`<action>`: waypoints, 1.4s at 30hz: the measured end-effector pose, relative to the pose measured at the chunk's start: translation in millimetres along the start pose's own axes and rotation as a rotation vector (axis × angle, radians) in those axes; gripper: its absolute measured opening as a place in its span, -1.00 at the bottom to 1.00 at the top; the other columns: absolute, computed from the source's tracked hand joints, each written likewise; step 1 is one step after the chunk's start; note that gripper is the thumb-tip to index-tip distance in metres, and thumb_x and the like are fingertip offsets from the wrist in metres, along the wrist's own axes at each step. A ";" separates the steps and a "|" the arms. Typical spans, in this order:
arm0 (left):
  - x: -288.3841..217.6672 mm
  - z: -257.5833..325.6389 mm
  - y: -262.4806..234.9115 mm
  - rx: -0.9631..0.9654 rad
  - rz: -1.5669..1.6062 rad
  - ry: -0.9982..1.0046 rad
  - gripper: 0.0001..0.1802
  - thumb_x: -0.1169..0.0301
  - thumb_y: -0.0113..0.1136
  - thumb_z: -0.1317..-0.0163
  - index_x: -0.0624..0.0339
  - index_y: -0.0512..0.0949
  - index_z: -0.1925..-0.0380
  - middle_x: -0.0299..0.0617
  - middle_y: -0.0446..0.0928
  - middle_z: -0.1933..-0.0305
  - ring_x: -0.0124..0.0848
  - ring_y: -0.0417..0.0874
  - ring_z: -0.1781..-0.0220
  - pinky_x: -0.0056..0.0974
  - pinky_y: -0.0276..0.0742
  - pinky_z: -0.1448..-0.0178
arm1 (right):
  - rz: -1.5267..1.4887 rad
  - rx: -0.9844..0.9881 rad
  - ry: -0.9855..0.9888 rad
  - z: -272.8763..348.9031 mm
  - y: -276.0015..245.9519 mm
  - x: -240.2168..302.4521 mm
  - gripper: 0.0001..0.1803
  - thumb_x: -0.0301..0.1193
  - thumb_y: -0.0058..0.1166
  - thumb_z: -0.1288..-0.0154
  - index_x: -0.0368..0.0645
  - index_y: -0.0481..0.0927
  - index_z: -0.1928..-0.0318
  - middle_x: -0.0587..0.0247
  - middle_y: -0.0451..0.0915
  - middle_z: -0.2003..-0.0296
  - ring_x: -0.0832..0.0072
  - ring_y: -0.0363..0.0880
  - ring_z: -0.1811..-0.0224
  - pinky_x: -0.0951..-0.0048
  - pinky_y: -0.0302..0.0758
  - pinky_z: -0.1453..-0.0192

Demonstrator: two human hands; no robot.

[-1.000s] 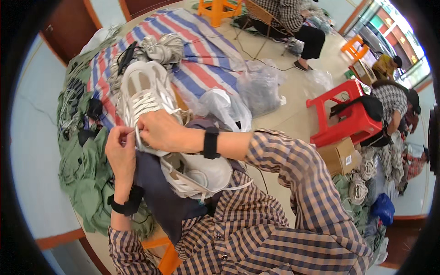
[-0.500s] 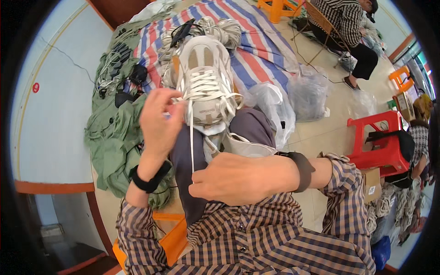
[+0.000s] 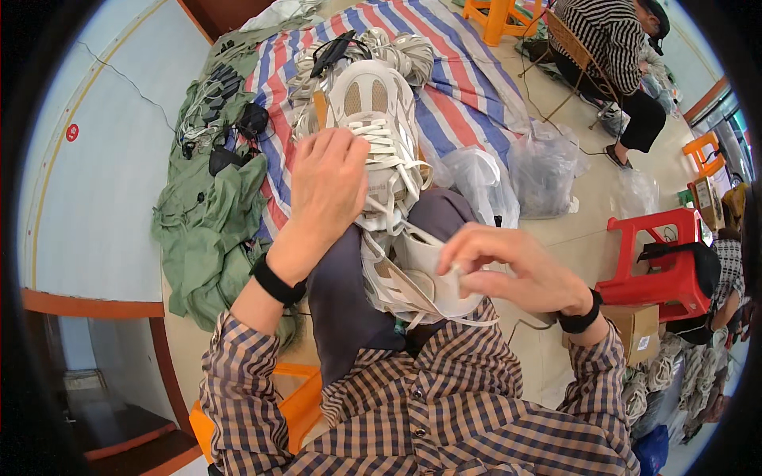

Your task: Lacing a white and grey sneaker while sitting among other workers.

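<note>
A white sneaker [image 3: 373, 119] rests toe-away on my raised knee, its white laces partly threaded. My left hand [image 3: 329, 186] lies over the shoe's left side and laces, fingers curled on it. Lower down a second white sneaker [image 3: 413, 274] sits in my lap against dark trousers. My right hand [image 3: 508, 266] hovers just over that shoe's collar, fingertips pinched on a white lace end [image 3: 456, 270]. Both wrists wear black bands.
A striped tarp [image 3: 460, 87] holds bundled white laces [image 3: 405, 51]. Green cloth [image 3: 206, 214] with black items lies at left. Clear plastic bags [image 3: 544, 170], a red stool [image 3: 663, 258], a cardboard box [image 3: 639, 337] and a seated person [image 3: 611, 47] are to the right.
My left hand dropped from holding a lace up onto the upper shoe. My right hand moved right and up, now pinching a lace end by the lower shoe.
</note>
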State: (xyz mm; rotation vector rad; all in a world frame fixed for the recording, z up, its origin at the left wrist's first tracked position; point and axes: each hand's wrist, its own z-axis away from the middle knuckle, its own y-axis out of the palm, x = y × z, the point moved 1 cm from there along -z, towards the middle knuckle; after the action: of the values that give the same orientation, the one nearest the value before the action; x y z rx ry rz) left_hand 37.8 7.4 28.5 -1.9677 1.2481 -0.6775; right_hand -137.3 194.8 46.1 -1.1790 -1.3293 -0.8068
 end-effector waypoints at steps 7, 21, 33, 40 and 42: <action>0.0 -2.1 13.2 -0.076 0.060 -0.035 -0.75 0.55 0.20 0.07 0.18 0.45 0.32 -0.21 0.45 0.44 -0.20 0.54 0.23 -0.13 0.36 -0.03 | -0.281 -0.452 0.180 95.6 -37.0 -5.9 -0.92 -0.44 0.03 -0.30 -0.16 0.45 0.30 0.18 0.52 0.26 0.56 0.53 0.44 0.52 0.50 0.35; -14.9 49.6 -15.7 0.429 0.627 -0.650 -0.74 0.45 0.17 -0.19 0.25 0.53 0.11 -0.22 0.55 0.46 -0.55 0.47 0.59 -0.45 0.37 0.47 | 0.236 -0.543 0.382 57.8 -61.2 -119.2 -0.78 -0.35 0.07 -0.35 -0.30 0.59 0.22 0.32 0.52 0.44 0.63 0.48 0.45 0.55 0.42 0.33; -28.0 45.7 18.1 0.672 1.807 -1.314 -0.82 0.28 0.06 -0.40 0.14 0.50 0.19 -0.25 0.63 0.31 -0.57 0.59 0.46 -0.48 0.51 0.35 | 0.969 -0.248 -0.150 -113.2 -18.6 -51.9 -0.83 -0.42 0.12 -0.17 -0.19 0.43 0.28 0.07 0.47 0.35 0.04 0.54 0.28 0.08 0.43 0.24; -29.8 39.9 16.9 0.641 1.966 -1.397 -0.65 0.26 0.07 -0.37 0.19 0.49 -0.07 -0.43 0.50 0.43 -0.67 0.26 0.59 -0.54 0.17 0.51 | 1.036 -0.224 -0.063 -105.9 -39.4 -64.0 -0.86 -0.39 0.10 -0.07 -0.21 0.52 0.41 0.03 0.55 0.41 0.04 0.55 0.31 0.12 0.44 0.23; -24.8 39.9 15.0 0.662 2.047 -1.385 -0.63 0.27 0.08 -0.37 0.22 0.48 -0.10 -0.41 0.48 0.45 -0.67 0.27 0.58 -0.55 0.20 0.48 | 0.978 -0.178 0.040 -106.4 -39.4 -57.9 -0.83 -0.36 0.11 -0.04 -0.22 0.53 0.46 0.04 0.56 0.43 0.03 0.55 0.32 0.10 0.43 0.23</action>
State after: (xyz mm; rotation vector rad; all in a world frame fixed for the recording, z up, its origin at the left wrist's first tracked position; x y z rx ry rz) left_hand 48.9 36.9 -9.4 0.2242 1.0405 1.0258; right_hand -151.3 73.1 11.1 -1.7131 -0.5086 -0.2200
